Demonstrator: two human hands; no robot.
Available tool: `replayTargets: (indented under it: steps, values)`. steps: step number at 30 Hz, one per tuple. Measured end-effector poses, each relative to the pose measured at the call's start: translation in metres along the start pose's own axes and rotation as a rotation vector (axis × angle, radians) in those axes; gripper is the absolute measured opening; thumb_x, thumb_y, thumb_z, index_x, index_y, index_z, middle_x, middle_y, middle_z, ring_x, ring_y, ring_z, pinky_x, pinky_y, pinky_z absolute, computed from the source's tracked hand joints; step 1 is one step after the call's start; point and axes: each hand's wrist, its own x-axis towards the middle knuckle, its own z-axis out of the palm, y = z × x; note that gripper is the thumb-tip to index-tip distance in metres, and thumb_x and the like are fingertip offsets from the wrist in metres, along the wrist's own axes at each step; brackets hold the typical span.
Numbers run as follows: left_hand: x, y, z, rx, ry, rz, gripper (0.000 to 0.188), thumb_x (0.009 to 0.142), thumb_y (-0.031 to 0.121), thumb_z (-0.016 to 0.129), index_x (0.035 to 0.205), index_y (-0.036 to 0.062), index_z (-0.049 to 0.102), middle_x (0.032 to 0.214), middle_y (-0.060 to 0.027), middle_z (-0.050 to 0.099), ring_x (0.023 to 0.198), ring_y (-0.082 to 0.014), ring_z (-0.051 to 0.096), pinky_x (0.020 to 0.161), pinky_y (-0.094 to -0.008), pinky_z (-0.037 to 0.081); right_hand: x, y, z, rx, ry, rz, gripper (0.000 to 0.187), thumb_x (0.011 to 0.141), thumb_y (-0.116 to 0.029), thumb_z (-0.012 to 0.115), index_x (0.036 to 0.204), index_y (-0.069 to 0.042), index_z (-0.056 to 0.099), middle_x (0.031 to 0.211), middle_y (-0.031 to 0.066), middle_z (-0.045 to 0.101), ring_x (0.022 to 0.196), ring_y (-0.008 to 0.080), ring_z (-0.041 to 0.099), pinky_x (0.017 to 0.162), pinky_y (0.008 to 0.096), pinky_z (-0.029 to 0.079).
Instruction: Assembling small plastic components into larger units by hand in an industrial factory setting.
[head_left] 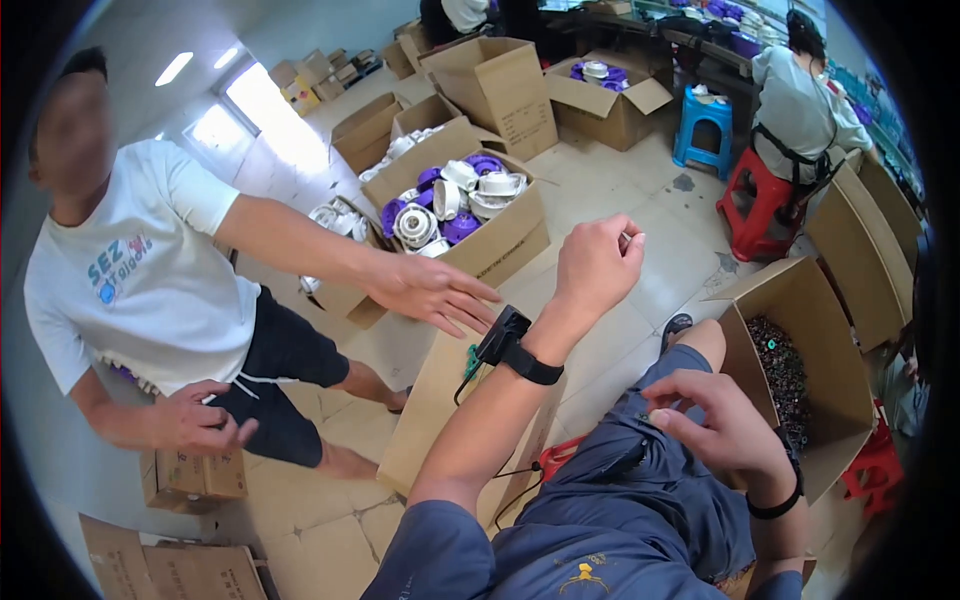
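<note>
Head view: I log the left hand [598, 265] with fingers curled in, contents unclear; right hand [722, 420] half-bent, thumb apart from fingers; small dark parts [778, 375] in carton [830, 350] beside it.

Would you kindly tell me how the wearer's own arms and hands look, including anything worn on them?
The left hand and right hand are ungloved. Short dark blue-grey sleeves leave both forearms bare. The left wrist has a black band, a boxy black device and thin black cable; the right, a black strap.
</note>
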Motion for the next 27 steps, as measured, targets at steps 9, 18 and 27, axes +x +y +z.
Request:
replayTargets:
  steps: [9, 18, 27]
  values:
    - [0.009, 0.034, 0.01, -0.191, -0.08, -0.041, 0.014, 0.086, 0.016, 0.068, 0.089, 0.0034, 0.072, 0.072, -0.0139, 0.071, 0.066, -0.0282, 0.069, 0.063, -0.0378, 0.054, 0.018, 0.011, 0.024, 0.095, 0.096, -0.017, 0.027, 0.093, -0.013, 0.066, 0.115, 0.002, 0.064, 0.103, 0.014, 0.069, 0.092, 0.0201, 0.069, 0.075, 0.0305, 0.056]
    - [0.043, 0.028, -0.024, -0.677, -0.006, -0.176, 0.019, 0.094, 0.018, 0.066, 0.098, -0.0005, 0.07, 0.068, -0.0021, 0.067, 0.06, -0.0054, 0.059, 0.056, -0.0222, 0.046, 0.057, 0.009, 0.057, 0.216, 0.219, -0.199, 0.037, 0.092, -0.009, 0.067, 0.126, -0.002, 0.057, 0.115, 0.0115, 0.064, 0.104, 0.0198, 0.065, 0.079, 0.0304, 0.055]
    - [0.053, 0.059, -0.031, -1.022, -0.037, -0.161, 0.024, 0.102, 0.022, 0.058, 0.112, 0.0007, 0.063, 0.074, -0.0014, 0.062, 0.062, -0.007, 0.053, 0.058, -0.022, 0.044, 0.073, -0.01, 0.062, 0.072, 0.449, -0.356, 0.039, 0.084, -0.011, 0.074, 0.118, 0.0, 0.056, 0.111, 0.0159, 0.061, 0.096, 0.0291, 0.063, 0.075, 0.0347, 0.054]
